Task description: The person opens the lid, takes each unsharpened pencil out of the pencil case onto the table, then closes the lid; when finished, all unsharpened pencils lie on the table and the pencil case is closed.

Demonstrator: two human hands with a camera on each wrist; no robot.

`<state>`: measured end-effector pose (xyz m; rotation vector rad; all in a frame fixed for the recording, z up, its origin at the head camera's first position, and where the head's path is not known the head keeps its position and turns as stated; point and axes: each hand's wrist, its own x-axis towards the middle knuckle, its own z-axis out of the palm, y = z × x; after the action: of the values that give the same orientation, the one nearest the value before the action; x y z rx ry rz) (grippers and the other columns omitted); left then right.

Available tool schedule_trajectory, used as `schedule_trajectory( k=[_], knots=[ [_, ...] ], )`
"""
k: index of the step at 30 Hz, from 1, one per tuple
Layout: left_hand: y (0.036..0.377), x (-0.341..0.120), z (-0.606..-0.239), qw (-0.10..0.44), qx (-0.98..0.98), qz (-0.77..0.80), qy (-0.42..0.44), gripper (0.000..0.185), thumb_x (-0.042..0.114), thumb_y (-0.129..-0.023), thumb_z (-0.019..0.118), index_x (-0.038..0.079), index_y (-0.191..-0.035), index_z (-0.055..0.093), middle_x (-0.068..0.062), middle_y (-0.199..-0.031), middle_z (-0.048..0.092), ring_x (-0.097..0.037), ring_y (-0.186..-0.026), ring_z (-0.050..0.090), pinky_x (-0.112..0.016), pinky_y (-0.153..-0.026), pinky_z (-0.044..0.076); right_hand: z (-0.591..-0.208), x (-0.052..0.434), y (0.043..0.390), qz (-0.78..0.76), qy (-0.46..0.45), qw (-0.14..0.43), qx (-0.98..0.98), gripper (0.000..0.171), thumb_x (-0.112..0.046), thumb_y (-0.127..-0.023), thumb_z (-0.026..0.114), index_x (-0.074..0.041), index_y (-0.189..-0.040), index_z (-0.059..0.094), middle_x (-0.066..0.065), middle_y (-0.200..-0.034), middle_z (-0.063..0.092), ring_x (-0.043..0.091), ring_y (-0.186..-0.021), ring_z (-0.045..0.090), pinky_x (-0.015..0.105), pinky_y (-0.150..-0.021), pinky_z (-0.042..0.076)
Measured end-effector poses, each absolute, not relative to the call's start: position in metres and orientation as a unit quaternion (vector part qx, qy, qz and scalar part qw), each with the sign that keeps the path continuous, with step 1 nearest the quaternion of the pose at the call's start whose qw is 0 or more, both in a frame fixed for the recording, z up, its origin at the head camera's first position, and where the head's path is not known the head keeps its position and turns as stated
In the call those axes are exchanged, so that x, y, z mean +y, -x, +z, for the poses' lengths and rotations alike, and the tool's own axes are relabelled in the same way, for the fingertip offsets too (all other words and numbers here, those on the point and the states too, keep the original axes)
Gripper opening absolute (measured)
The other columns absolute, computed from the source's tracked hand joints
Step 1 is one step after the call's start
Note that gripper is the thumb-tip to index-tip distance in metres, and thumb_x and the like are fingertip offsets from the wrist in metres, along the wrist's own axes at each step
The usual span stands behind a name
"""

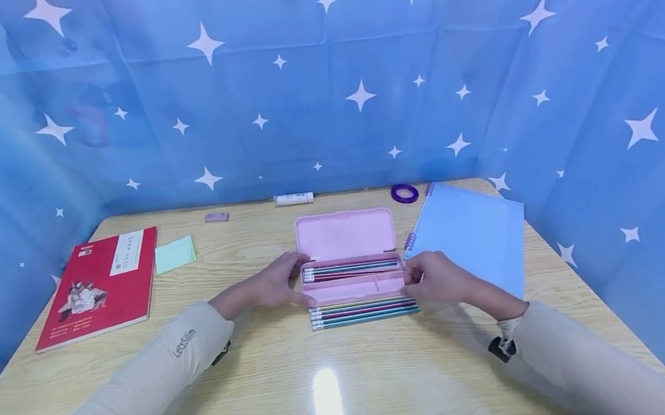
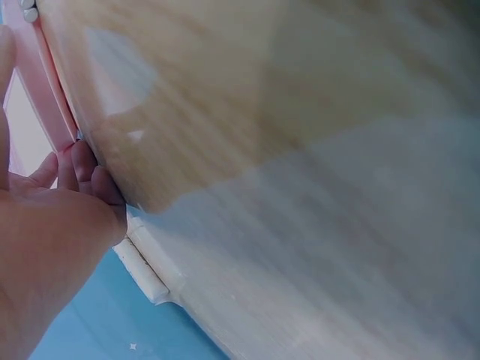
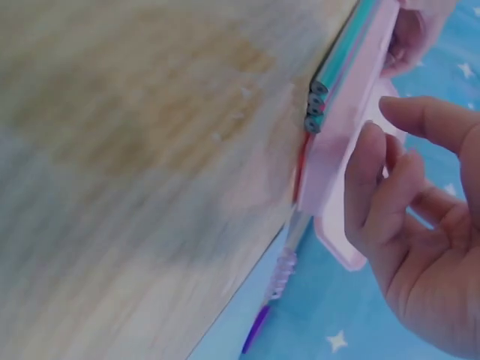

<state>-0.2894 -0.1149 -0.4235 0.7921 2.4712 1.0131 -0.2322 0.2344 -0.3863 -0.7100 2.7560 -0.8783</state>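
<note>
A pink pencil case (image 1: 353, 291) lies with its lid (image 1: 345, 233) swung back. Several pencils (image 1: 339, 271) lie in its rear compartment, a red one slightly askew. The front compartment, split by a small divider, shows bare pink. My left hand (image 1: 279, 281) grips the case's left end, thumb at the front corner and fingers toward the back. At the right end, my right hand (image 1: 437, 279) holds the case with bent fingers; the right wrist view shows its fingertips (image 3: 367, 139) close by the case wall. Just in front of the case, several more pencils (image 1: 364, 313) lie side by side.
To the left are a red book (image 1: 104, 292) and green sticky notes (image 1: 175, 254). Along the back lie a small purple eraser (image 1: 216, 217), a white tube (image 1: 294, 199) and a purple ring of tape (image 1: 405, 193). A blue spiral notebook (image 1: 475, 233) lies right.
</note>
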Motion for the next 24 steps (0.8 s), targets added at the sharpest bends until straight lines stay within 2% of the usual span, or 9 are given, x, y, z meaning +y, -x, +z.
schedule_trajectory(
  k=[4, 6, 7, 11, 13, 14, 18, 24],
  knots=[
    [0.289, -0.115, -0.423, 0.176, 0.875, 0.353, -0.28, 0.099, 0.047, -0.072, 0.087, 0.004, -0.146, 0.037, -0.009, -0.131, 0.044, -0.021, -0.12, 0.045, -0.038, -0.107, 0.038, -0.386, 0.227, 0.243, -0.306, 0.242, 0.065, 0.918, 0.007, -0.007, -0.086, 0.074, -0.009, -0.081, 0.069, -0.004, -0.074, 0.063, 0.014, -0.066, 0.055, 0.028, -0.061, 0.048],
    [0.289, -0.115, -0.423, 0.176, 0.875, 0.354, -0.28, 0.098, 0.046, -0.073, 0.087, 0.004, -0.146, 0.037, -0.009, -0.131, 0.045, -0.022, -0.119, 0.045, -0.038, -0.106, 0.038, -0.386, 0.223, 0.248, -0.314, 0.239, 0.058, 0.917, 0.003, -0.006, -0.086, 0.074, -0.007, -0.084, 0.071, -0.002, -0.079, 0.065, 0.014, -0.063, 0.055, 0.03, -0.058, 0.049],
    [0.289, -0.115, -0.423, 0.176, 0.875, 0.354, -0.28, 0.097, 0.045, -0.073, 0.087, 0.004, -0.146, 0.037, -0.009, -0.131, 0.045, -0.022, -0.119, 0.045, -0.038, -0.106, 0.038, -0.386, 0.222, 0.251, -0.315, 0.238, 0.053, 0.917, 0.002, -0.006, -0.086, 0.073, -0.006, -0.086, 0.072, -0.001, -0.08, 0.066, 0.013, -0.06, 0.054, 0.032, -0.064, 0.05],
    [0.288, -0.115, -0.423, 0.176, 0.875, 0.357, -0.277, 0.095, 0.043, -0.074, 0.087, 0.004, -0.146, 0.038, -0.009, -0.13, 0.045, -0.022, -0.119, 0.045, -0.039, -0.106, 0.038, -0.389, 0.215, 0.263, -0.322, 0.237, 0.043, 0.915, 0.004, -0.003, -0.086, 0.071, -0.003, -0.09, 0.073, 0.002, -0.082, 0.067, 0.01, -0.051, 0.049, 0.032, -0.059, 0.048],
    [0.288, -0.116, -0.423, 0.176, 0.875, 0.357, -0.275, 0.095, 0.043, -0.074, 0.087, 0.004, -0.146, 0.037, -0.009, -0.13, 0.045, -0.021, -0.119, 0.045, -0.038, -0.106, 0.038, -0.391, 0.211, 0.268, -0.319, 0.241, 0.04, 0.916, 0.005, -0.002, -0.086, 0.071, -0.002, -0.091, 0.074, 0.003, -0.082, 0.068, 0.01, -0.056, 0.053, 0.03, -0.063, 0.049],
    [0.288, -0.116, -0.423, 0.177, 0.875, 0.357, -0.275, 0.095, 0.043, -0.074, 0.087, 0.004, -0.146, 0.037, -0.009, -0.13, 0.045, -0.021, -0.119, 0.045, -0.038, -0.105, 0.039, -0.392, 0.21, 0.27, -0.319, 0.24, 0.043, 0.916, 0.006, -0.002, -0.086, 0.072, -0.002, -0.091, 0.074, 0.003, -0.083, 0.069, 0.011, -0.061, 0.055, 0.029, -0.059, 0.048],
    [0.288, -0.116, -0.424, 0.178, 0.874, 0.358, -0.276, 0.097, 0.045, -0.073, 0.087, 0.004, -0.146, 0.037, -0.009, -0.13, 0.045, -0.021, -0.119, 0.045, -0.038, -0.106, 0.039, -0.396, 0.205, 0.276, -0.317, 0.256, 0.049, 0.912, 0.007, -0.002, -0.085, 0.074, -0.001, -0.091, 0.076, 0.004, -0.086, 0.072, 0.013, -0.074, 0.061, 0.03, -0.07, 0.052],
    [0.289, -0.116, -0.424, 0.176, 0.876, 0.356, -0.275, 0.099, 0.045, -0.072, 0.087, 0.005, -0.147, 0.036, -0.008, -0.132, 0.044, -0.021, -0.12, 0.044, -0.037, -0.106, 0.039, -0.398, 0.202, 0.279, -0.287, 0.275, 0.065, 0.915, 0.007, -0.006, -0.084, 0.076, -0.004, -0.091, 0.076, 0.002, -0.087, 0.072, 0.013, -0.074, 0.059, 0.033, -0.072, 0.052]
  ],
)
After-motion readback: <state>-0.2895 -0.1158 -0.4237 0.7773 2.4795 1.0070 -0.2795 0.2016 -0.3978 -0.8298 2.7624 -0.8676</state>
